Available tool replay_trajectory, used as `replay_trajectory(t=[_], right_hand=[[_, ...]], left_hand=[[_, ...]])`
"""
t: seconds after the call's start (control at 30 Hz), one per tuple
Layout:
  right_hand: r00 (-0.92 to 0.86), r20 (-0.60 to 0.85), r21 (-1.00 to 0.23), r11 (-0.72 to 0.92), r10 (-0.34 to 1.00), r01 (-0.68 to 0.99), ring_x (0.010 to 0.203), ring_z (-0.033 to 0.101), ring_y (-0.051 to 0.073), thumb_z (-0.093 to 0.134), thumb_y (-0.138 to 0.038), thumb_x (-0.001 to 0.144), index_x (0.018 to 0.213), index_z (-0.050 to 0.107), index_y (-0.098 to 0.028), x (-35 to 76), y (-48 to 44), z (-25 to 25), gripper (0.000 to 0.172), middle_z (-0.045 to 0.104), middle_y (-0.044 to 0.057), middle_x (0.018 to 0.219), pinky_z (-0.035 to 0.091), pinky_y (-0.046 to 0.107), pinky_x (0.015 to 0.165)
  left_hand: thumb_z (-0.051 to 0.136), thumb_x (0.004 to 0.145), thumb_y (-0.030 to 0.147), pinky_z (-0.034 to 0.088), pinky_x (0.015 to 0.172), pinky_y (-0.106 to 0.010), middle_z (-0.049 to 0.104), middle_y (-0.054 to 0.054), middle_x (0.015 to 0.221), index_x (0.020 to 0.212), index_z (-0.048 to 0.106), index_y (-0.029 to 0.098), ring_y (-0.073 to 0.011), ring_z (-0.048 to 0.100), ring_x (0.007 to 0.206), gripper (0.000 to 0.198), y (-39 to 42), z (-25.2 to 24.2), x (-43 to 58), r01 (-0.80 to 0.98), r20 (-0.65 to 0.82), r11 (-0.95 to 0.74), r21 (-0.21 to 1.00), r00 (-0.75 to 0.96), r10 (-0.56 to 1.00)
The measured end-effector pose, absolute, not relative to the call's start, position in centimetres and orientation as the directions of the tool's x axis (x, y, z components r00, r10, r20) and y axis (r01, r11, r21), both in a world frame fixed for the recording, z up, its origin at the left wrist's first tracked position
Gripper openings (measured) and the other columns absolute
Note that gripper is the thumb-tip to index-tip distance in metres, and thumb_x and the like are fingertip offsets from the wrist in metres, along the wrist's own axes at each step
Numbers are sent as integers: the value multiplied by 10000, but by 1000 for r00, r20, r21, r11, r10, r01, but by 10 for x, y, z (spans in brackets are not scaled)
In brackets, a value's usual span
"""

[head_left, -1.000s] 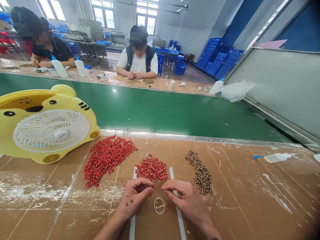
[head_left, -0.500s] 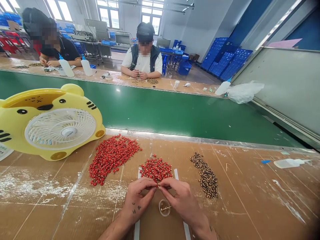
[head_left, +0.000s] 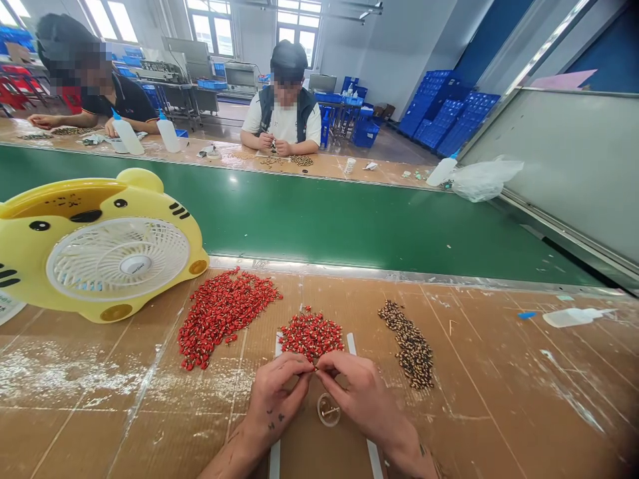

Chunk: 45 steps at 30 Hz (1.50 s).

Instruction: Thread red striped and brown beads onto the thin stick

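Note:
My left hand and my right hand meet at the fingertips, each closed in a pinch. Between them is a small red piece, mostly hidden by the fingers; which hand carries its weight I cannot tell. Just beyond the fingertips lies a small heap of red pieces with metallic ends. Below my fingers stands a small clear round dish with a thin stick in it. A larger heap of red pieces lies to the left, and a strip of black-and-gold pieces to the right.
A yellow animal-faced fan stands at the left. A green conveyor belt crosses beyond the cardboard-covered table. A squeeze bottle lies at the right. Across the belt sit two people, with bottles and a plastic bag along their side.
My hands stay pinched together in nearly the same place. The view has shifted slightly. Across the belt, the person on the left has moved one hand outward to the left.

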State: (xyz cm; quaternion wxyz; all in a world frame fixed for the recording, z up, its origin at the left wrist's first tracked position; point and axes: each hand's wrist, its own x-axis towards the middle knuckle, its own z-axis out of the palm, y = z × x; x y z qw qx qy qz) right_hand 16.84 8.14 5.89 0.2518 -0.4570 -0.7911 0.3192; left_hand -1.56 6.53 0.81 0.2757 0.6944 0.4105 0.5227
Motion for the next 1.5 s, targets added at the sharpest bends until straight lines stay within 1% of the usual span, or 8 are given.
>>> replay_trajectory(t=[0.23, 0.43, 0.73, 0.93, 1.1, 1.23, 1.37, 1.5], right_hand=[[-460, 118, -750, 383, 880, 539, 740, 648, 148, 601, -119, 926, 872, 650, -189, 171, 82, 56, 101, 695, -3, 805, 469, 232, 704], [-436, 194, -840, 378, 879, 388, 745, 668, 142, 670, -219, 928, 889, 743, -203, 174, 84, 50, 85, 733, 8, 824, 492, 225, 716], [-384, 116, -914, 250, 916, 320, 712, 651, 156, 667, -238, 913, 821, 774, -187, 167, 85, 44, 151, 737, 34, 772, 469, 252, 684], [-387, 70, -915, 214, 919, 343, 693, 632, 155, 664, -203, 883, 777, 766, -170, 164, 88, 45, 151, 721, 30, 741, 459, 249, 659], [-388, 80, -904, 231, 918, 360, 740, 648, 167, 655, -194, 877, 847, 789, -185, 165, 96, 44, 137, 736, 36, 797, 489, 262, 687], [-313, 91, -913, 204, 945, 352, 839, 676, 186, 680, -222, 860, 1016, 772, -179, 185, 99, 45, 186, 744, 65, 960, 536, 291, 776], [-248, 78, -910, 171, 966, 378, 838, 679, 199, 638, -286, 910, 994, 760, -172, 211, 93, 40, 187, 734, 71, 930, 538, 306, 771], [-293, 85, -894, 203, 952, 400, 821, 672, 199, 609, -320, 937, 994, 755, -181, 226, 87, 29, 209, 725, 64, 906, 527, 309, 765]], left_hand=[[641, 849, 9, 583, 747, -212, 780, -79, 915, 983, 754, 208, -153, 751, 805, 265, 66, 9, -16, 239, 531, -546, 803, 128, 838], [711, 826, 96, 569, 711, -249, 776, -63, 850, 861, 785, 214, -179, 728, 777, 143, 65, 7, -17, 6, 271, -272, 962, 64, 960], [769, 765, 165, 499, 576, -219, 733, -35, 666, 774, 804, 196, -143, 645, 595, 48, 62, 2, -13, -172, 33, -31, 985, 7, 999], [764, 778, 204, 504, 552, -210, 738, -38, 664, 763, 806, 194, -140, 641, 574, 45, 61, 2, -13, -46, 84, -85, 995, -18, 996], [744, 803, 249, 569, 627, -246, 774, -57, 802, 910, 789, 196, -178, 710, 681, 128, 70, 3, -15, 26, 78, -77, 997, -19, 997], [684, 833, 239, 557, 636, -262, 785, -59, 816, 879, 787, 195, -189, 709, 695, 121, 83, 5, -21, 277, 148, -130, 952, -44, 988], [657, 848, 255, 531, 579, -268, 787, -47, 785, 858, 784, 194, -180, 677, 619, 141, 94, 9, -21, 466, 160, -103, 879, -84, 984], [621, 874, 250, 573, 739, -330, 791, -74, 924, 934, 775, 201, -218, 720, 790, 172, 99, 15, -23, 587, 242, -188, 788, -15, 970]])
